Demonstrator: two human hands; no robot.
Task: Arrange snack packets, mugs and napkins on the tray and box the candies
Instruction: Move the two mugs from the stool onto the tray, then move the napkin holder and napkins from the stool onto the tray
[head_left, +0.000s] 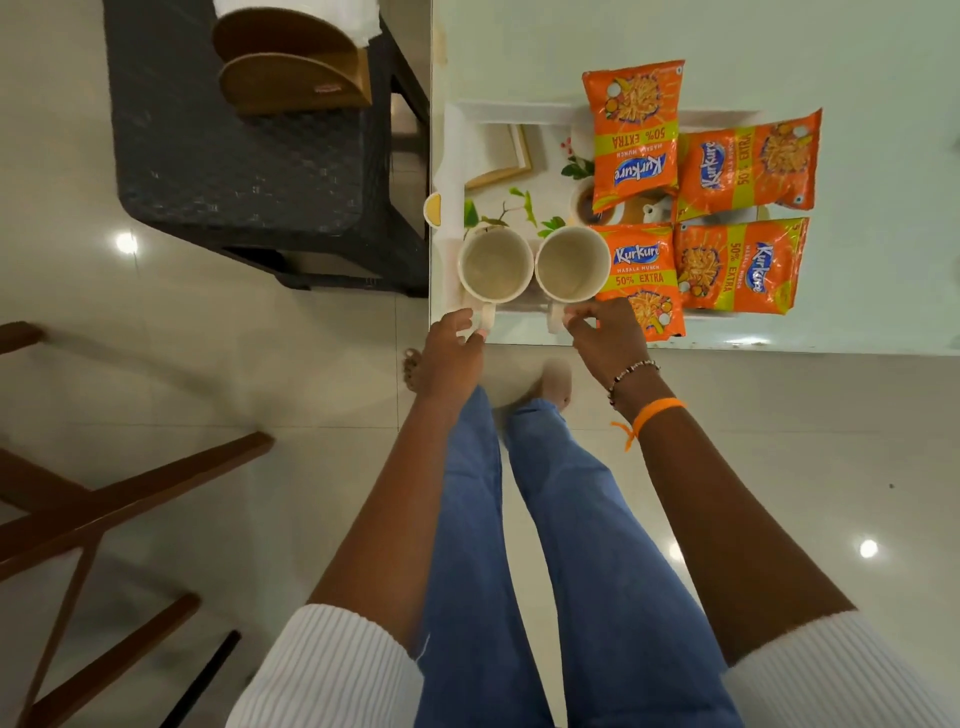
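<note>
A white printed tray lies on the glass table near its left front corner. Several orange Kurkure snack packets cover the tray's right half. Two cream mugs stand side by side at the tray's near edge. My left hand pinches the handle of the left mug. My right hand pinches the handle of the right mug, which touches a packet. Both mugs look empty. No candies or box are in view.
The glass table ends just in front of my legs. A dark woven stool to the left holds a wooden napkin holder with white napkins. Wooden chair legs stand at the lower left on the tiled floor.
</note>
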